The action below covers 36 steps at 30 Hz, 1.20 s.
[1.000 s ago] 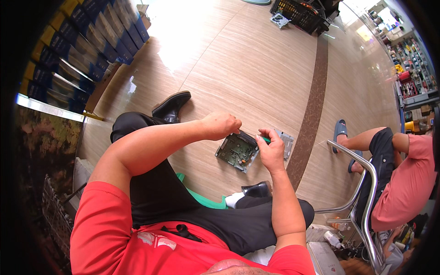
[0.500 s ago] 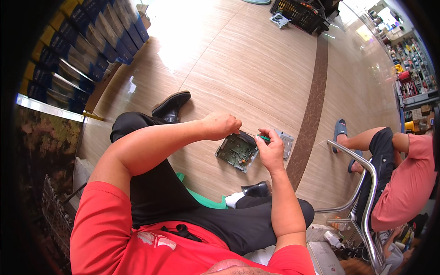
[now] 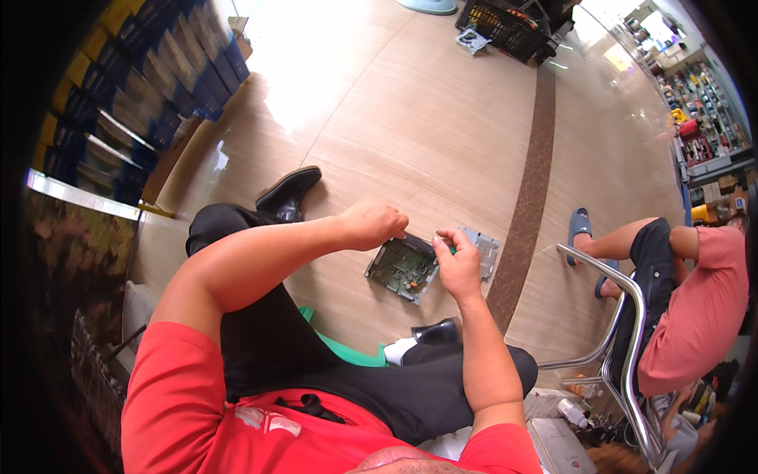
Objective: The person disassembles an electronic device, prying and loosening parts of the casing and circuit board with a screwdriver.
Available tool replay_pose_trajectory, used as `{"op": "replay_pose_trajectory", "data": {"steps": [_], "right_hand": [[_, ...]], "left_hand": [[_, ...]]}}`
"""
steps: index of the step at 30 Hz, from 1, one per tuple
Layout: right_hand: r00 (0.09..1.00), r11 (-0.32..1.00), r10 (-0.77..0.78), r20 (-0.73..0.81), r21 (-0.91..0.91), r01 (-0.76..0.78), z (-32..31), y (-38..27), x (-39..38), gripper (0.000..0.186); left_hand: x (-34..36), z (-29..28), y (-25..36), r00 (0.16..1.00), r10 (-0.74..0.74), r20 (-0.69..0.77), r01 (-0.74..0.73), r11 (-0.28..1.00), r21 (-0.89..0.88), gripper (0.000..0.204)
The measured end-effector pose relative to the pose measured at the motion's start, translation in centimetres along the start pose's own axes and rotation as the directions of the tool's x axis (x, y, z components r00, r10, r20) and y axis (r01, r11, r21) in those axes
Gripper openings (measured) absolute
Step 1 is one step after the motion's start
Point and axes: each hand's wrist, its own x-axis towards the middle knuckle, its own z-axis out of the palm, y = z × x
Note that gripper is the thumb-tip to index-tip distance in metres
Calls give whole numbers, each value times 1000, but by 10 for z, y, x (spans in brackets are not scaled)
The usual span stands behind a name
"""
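Note:
A green circuit board [image 3: 399,268] in an open metal housing lies on the floor in front of me. My left hand [image 3: 371,225] is closed at its far left corner, fingertips pressed together; anything between them is hidden. Beside the far right corner, my right hand [image 3: 460,267] pinches a slim green-handled tool [image 3: 453,250], mostly covered by the fingers, so I cannot tell its exact kind. A flat silver metal plate [image 3: 483,251] with slots lies on the floor just beyond the right hand.
A rack of blue and yellow packages [image 3: 150,87] stands at the left. A black crate [image 3: 505,30] sits at the far side. To the right, another person in a pink shirt [image 3: 695,308] sits by a metal chair frame [image 3: 632,347]. Green cloth [image 3: 347,349] lies near my legs.
The view has shifted slightly, moving the scene a little left. My right hand has turned a bit, and less of the green handle shows. My left hand stays by the housing's corner.

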Motion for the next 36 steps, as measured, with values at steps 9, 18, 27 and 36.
{"op": "replay_pose_trajectory", "data": {"steps": [9,18,27,36], "right_hand": [[999,1000,-26,-22,4,26,-3,-5,-1,22],[999,999,-37,-15,33,38,-2,-6,1,23],[998,998,-70,-8,2,70,-2,-9,0,22],[997,997,-76,23,-23,77,-1,-8,0,22]], "left_hand": [[5,-8,11,984,-151,-93,124,960,-249,24],[6,-11,10,976,-212,-55,178,915,-363,30],[8,-13,13,956,-295,9,261,831,-492,33],[7,-10,12,963,-267,-33,233,891,-390,33]]}}
